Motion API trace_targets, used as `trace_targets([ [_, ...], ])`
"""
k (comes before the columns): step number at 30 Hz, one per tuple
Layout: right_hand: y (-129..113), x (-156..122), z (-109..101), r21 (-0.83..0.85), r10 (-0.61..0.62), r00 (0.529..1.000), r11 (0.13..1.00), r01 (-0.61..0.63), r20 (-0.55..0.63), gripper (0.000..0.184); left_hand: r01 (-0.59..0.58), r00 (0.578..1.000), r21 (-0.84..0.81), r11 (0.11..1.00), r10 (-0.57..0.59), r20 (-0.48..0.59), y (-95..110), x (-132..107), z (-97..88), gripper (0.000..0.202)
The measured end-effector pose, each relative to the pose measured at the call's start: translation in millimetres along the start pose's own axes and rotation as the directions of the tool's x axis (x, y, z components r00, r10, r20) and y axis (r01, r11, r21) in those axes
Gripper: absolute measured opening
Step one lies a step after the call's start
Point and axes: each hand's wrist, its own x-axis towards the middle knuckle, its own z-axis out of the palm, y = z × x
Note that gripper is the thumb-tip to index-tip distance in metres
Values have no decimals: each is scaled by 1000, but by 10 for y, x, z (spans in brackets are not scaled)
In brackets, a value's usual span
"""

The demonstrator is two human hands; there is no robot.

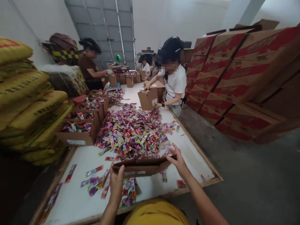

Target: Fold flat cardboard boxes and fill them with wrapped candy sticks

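Between my two hands is a brown cardboard box [147, 168], held low over the near part of the table and tipped so that its inside is mostly hidden. My left hand [117, 178] grips its left end, thumb over the edge. At the right end, my right hand [178, 161] is closed on the rim with its fingers partly spread. Just beyond the box lies a large heap of small colourful sachets [136, 131]. More loose sachets [96, 181] lie near my left hand and under the box.
Filled cardboard boxes [77, 132] line the table's left edge. Across the table [187, 147], a person in white [174, 84] handles another box [148, 99]. A person in brown [90, 67] works at far left. Yellow sacks [30, 103] stand left, stacked red-and-brown cartons [234, 75] right.
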Motion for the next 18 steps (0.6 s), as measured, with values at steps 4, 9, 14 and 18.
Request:
trace_targets([
  [4,68,-7,195,-255,-39,987,964,78,156,104,-198,927,55,979,169,335,-211,-143,20,65],
  [9,196,14,288,-562,-214,957,775,289,198,73,-578,690,52,814,454,564,-328,-158,87,63],
  [14,191,-59,4,-592,-225,786,547,591,576,50,-675,552,133,726,376,745,-301,3,81,57],
  [18,275,-152,-88,-649,-228,713,300,699,663,56,-519,726,138,843,350,593,-353,-98,200,67],
])
